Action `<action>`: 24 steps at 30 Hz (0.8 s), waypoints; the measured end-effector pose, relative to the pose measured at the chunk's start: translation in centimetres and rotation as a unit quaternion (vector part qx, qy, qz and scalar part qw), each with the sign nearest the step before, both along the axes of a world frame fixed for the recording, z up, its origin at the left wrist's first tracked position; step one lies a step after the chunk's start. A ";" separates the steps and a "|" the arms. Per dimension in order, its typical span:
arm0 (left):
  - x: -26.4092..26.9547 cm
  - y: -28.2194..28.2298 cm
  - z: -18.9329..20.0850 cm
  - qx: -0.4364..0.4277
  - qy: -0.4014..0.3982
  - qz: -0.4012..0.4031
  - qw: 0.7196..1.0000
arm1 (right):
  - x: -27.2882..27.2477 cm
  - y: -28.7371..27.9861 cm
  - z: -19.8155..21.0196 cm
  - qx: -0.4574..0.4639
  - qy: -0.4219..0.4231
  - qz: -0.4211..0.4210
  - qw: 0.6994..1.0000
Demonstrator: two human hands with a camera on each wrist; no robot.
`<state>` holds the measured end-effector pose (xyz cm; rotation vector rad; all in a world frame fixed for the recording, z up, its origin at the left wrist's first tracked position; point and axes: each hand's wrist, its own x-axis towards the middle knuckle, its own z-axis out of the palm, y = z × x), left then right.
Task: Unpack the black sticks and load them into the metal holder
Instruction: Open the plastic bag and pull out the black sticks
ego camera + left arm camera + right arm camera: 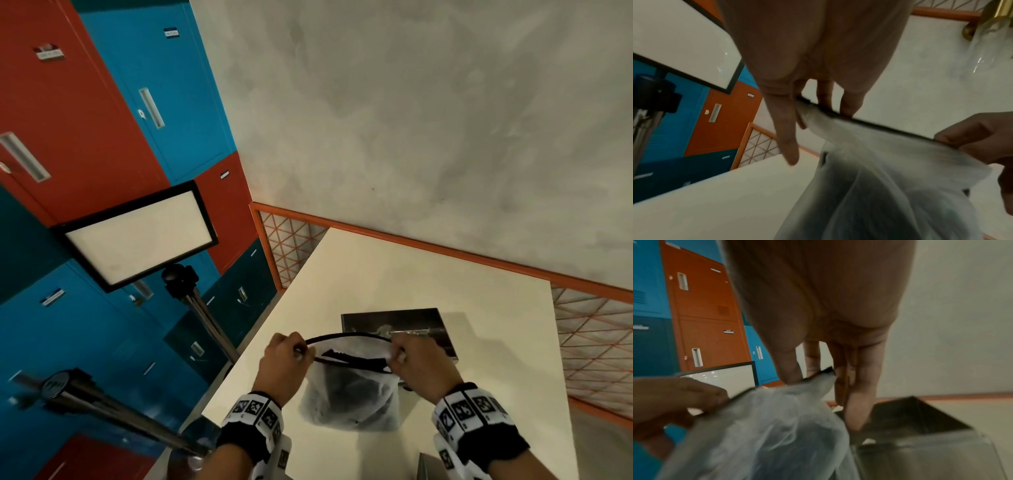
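The white table (394, 274) is ending at an orange mesh rail (445, 248) toward twelve o'clock. Above it, the left hand (282, 365) and right hand (423, 365) are pinching the black-rimmed translucent bag (352, 397) open, dark sticks blurring inside; the metal holder (400, 323) is sitting just beyond.

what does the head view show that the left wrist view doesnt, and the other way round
Only the head view shows the dark open-topped metal box behind the bag, and both marker-patterned wristbands.

Only the left wrist view shows a brass-coloured object with clear plastic at the table's far edge.

Both show the left hand and right hand pinching the black-rimmed translucent plastic bag open over the white table.
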<state>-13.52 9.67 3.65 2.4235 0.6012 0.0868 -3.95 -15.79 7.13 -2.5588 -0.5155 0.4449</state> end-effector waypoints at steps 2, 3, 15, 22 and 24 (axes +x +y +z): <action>-1.1 -1.0 -1.4 -0.049 0.066 -0.015 0.996 | -0.9 0.3 -1.4 0.014 0.041 0.009 0.999; -1.7 -1.6 -1.8 -0.102 0.090 -0.014 0.991 | -1.3 0.4 -2.0 0.026 0.062 0.011 0.998; -0.2 -5.2 -0.4 -0.393 0.050 0.110 0.912 | -2.9 2.5 -4.8 0.217 0.198 -0.083 0.952; -1.8 -5.5 -2.2 -0.416 0.005 0.118 0.902 | -3.1 1.0 -6.6 0.256 0.208 -0.170 0.929; -2.2 -5.6 -2.6 -0.373 0.025 0.103 0.922 | -3.2 1.2 -5.8 0.247 0.251 -0.183 0.918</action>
